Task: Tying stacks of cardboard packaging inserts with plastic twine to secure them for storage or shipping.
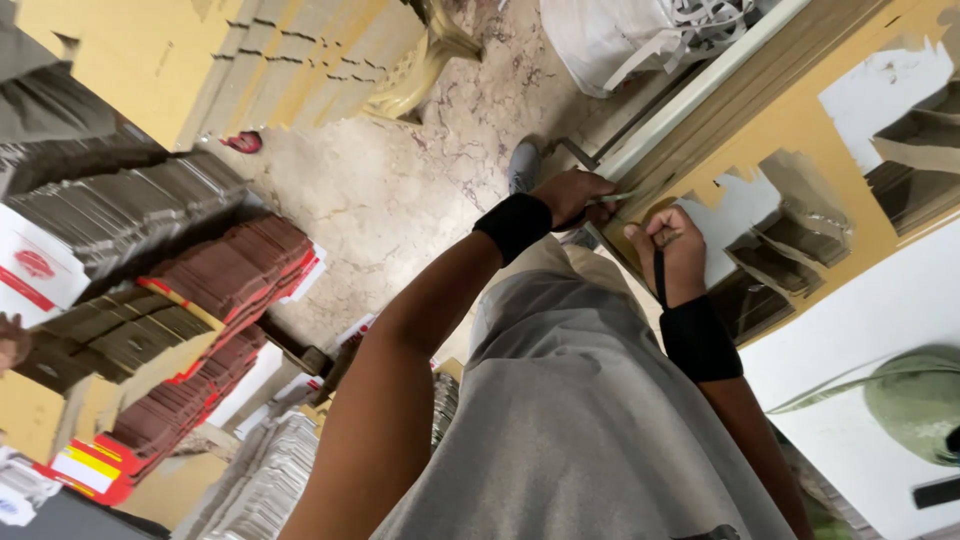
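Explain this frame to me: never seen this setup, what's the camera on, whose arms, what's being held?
There is no machine here. One camera sits on a person's head and looks steeply down, so you see their own grey shirt and both arms reaching forward, each with a black wristband.

The left hand and the right hand meet at the edge of a yellow cardboard sheet with pieces punched out of it. The right hand's fingers are closed around a thin dark strap or tool; what it is exactly I cannot tell. The left hand grips near the sheet's edge, and whether it holds anything is unclear.

Below is a marbled floor. On the left stand stacks of flattened boxes, brown, red and white.
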